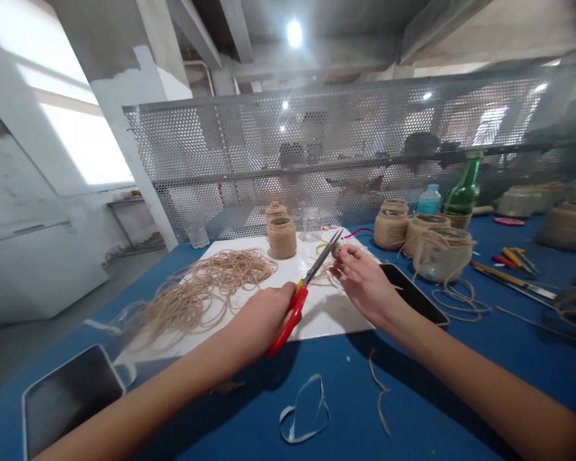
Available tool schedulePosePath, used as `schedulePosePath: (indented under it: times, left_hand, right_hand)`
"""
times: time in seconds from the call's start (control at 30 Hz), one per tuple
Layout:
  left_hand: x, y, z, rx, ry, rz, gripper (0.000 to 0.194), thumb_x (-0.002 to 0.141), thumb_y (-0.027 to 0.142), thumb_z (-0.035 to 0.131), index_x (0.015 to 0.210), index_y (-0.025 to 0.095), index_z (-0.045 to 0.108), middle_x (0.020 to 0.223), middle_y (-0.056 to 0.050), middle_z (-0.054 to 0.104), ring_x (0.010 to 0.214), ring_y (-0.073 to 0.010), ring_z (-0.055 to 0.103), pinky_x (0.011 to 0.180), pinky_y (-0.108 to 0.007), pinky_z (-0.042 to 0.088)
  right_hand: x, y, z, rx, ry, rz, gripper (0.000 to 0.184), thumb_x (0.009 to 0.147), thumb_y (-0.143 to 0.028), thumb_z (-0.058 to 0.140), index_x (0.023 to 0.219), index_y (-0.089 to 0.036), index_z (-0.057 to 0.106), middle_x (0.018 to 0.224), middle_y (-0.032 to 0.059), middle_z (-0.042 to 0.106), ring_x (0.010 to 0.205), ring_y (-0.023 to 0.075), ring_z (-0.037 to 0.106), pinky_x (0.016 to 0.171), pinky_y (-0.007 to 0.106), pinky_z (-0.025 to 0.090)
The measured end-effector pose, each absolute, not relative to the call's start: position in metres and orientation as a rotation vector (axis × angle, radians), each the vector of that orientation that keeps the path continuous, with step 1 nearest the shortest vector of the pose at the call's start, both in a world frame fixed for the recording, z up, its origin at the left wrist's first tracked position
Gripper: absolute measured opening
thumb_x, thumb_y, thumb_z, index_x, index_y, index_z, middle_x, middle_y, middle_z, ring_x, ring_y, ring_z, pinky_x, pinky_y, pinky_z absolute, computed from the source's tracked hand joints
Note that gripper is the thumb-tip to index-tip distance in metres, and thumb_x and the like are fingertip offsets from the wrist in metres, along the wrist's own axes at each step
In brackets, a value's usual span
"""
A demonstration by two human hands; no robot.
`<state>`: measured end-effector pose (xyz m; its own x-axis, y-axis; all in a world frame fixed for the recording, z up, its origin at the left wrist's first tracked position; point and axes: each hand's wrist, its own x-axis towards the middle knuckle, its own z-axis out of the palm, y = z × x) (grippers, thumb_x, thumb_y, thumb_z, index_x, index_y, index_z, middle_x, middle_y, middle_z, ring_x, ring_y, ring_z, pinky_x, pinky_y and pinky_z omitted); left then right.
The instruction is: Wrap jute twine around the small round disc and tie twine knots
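Observation:
My left hand [267, 318] is closed round the red handles of a pair of scissors [320, 264]. Their blades point up and away to the right and are only slightly apart at the tips. Just right of the tips, my right hand [365, 282] pinches a small brownish, roundish piece [336, 250] between its fingertips; its kind is too small to make out. Both hands are above a white board [312, 320] on the blue table. A loose heap of jute twine [211, 285] lies on the board's left, and a twine-wrapped jar [282, 239] stands at its back.
A dark phone [413, 294] lies beside my right forearm, a dark tablet-like device [70, 400] at front left. Wrapped jars [391, 227], a glass jar [441, 256] and a green bottle [462, 189] stand right. A perforated metal screen [249, 153] closes off the back; people sit behind it.

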<state>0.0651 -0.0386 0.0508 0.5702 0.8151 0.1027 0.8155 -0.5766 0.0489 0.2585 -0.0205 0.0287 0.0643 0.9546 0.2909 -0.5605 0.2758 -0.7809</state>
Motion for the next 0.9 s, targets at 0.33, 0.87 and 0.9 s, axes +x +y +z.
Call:
schedulePosePath:
  times: [0.33,0.87,0.9]
  left_hand:
    - [0.064,-0.036,0.050,-2.780,-1.415,-0.232,0.016,0.087,0.029,0.039,0.087,0.017,0.049,0.076,-0.008,0.064,0.068,-0.0222,0.060,0.059,-0.030,0.042]
    - [0.053,-0.030,0.065,-2.667,-1.538,-0.212,0.019,0.086,0.030,0.036,0.084,0.017,0.050,0.077,-0.007,0.064,0.067,-0.0170,0.060,0.060,-0.024,0.041]
    - [0.049,-0.024,0.067,-2.557,-1.575,-0.165,0.021,0.086,0.031,0.035,0.087,0.017,0.050,0.078,-0.007,0.065,0.068,-0.0173,0.060,0.060,-0.024,0.041]
  right_hand:
    - [0.258,-0.021,0.029,-0.571,-0.936,1.202,0.011,0.071,-0.029,0.065,0.076,-0.024,0.058,0.081,-0.0018,0.050,0.069,0.0111,0.047,0.073,0.027,0.042]
    - [0.261,-0.019,0.028,-0.673,-1.035,1.099,0.014,0.072,-0.033,0.063,0.076,-0.024,0.052,0.080,-0.0031,0.051,0.070,0.0113,0.049,0.073,0.029,0.041]
    - [0.263,-0.018,0.028,-0.696,-1.055,1.071,0.015,0.072,-0.032,0.063,0.078,-0.025,0.051,0.080,-0.0033,0.051,0.071,0.0115,0.049,0.073,0.029,0.041]
